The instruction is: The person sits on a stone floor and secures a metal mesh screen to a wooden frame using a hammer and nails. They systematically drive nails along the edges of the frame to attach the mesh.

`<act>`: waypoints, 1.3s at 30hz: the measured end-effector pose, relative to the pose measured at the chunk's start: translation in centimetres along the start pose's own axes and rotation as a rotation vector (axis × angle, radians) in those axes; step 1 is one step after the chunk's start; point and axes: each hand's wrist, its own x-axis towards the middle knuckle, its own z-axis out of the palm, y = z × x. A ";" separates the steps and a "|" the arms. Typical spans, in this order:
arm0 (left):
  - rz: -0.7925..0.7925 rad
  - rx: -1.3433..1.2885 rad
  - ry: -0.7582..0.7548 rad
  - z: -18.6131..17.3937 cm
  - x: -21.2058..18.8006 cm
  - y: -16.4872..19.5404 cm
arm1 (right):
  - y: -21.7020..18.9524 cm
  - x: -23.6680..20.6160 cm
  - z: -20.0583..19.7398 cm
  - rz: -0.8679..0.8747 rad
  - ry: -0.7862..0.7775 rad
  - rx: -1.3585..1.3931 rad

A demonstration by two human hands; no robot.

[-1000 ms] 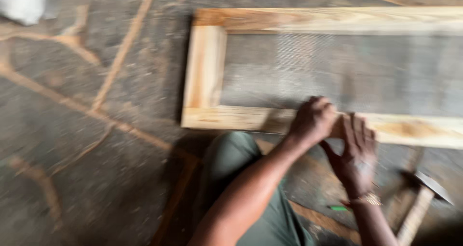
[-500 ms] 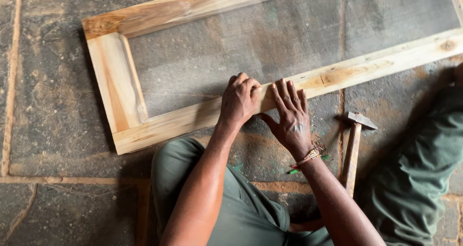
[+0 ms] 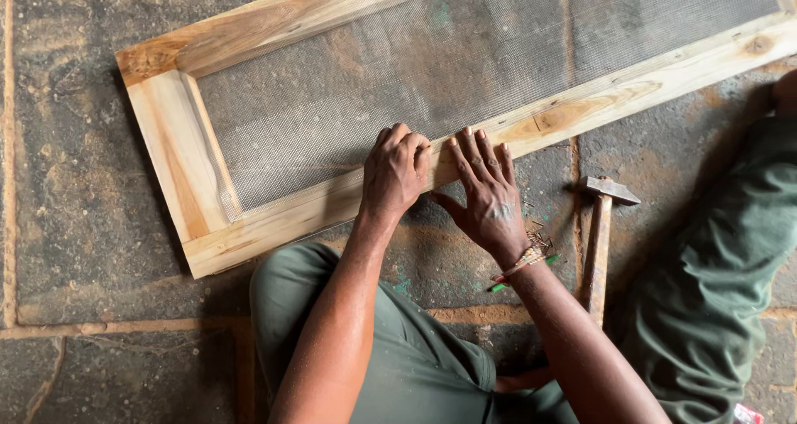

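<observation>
Here, seen from above:
Frame: long wooden frame [image 3: 274, 216] lying flat on the stone floor [image 3: 75, 191], running from near left to far right.
Contents of frame: fine grey wire mesh [image 3: 398, 75] filling the opening, stretched between the rails.
Left hand: left hand [image 3: 396, 173] curled into a loose fist, knuckles up, resting on the near rail at the mesh edge; cannot tell whether anything is pinched inside.
Right hand: right hand [image 3: 486, 193] open, fingers spread flat, fingertips pressing on the same near rail just right of the left hand; holding nothing.
Wrist: beaded bracelet [image 3: 521, 263] on the right wrist.
Hammer: hammer [image 3: 599, 233] lying on the floor right of the right hand, head toward the frame, wooden handle pointing near; untouched.
Nails: small scatter of nails [image 3: 540, 240] on the floor between right wrist and hammer.
Legs: green trousers [image 3: 398, 349] near, knees either side of the arms.
</observation>
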 end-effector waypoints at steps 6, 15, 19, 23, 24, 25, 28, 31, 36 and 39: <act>0.017 0.020 0.023 -0.5 -0.1 0.6 | 1.0 -6.0 -5.4 0.184 0.069 -0.032; 0.026 0.079 0.086 -0.8 -0.2 1.6 | 3.0 -17.8 -9.2 1.148 -0.051 0.426; 0.023 0.064 0.074 -1.7 -0.2 2.4 | 3.7 -18.5 -8.5 1.254 0.127 0.909; 0.036 0.033 0.146 -2.3 -0.2 2.8 | 2.8 -18.7 -7.8 1.105 0.265 0.819; 0.041 0.019 0.157 -2.2 -0.2 2.8 | 2.5 -18.7 -7.7 0.971 0.327 0.808; 0.049 0.004 0.166 -2.2 -0.2 2.7 | 2.0 -18.5 -7.6 0.839 0.385 0.793; 0.010 0.014 0.085 -1.7 -0.2 2.4 | 0.7 -17.2 -7.7 0.666 0.364 0.704; -0.021 0.015 0.038 -1.2 -0.1 1.8 | -0.7 -15.1 -7.5 0.587 0.250 0.523; -0.051 0.029 -0.009 -0.6 -0.1 1.6 | -3.1 -12.7 -7.8 0.668 -0.018 0.408; -0.006 0.057 0.110 -0.7 -0.2 1.8 | -4.3 -11.7 -8.1 0.414 0.166 0.358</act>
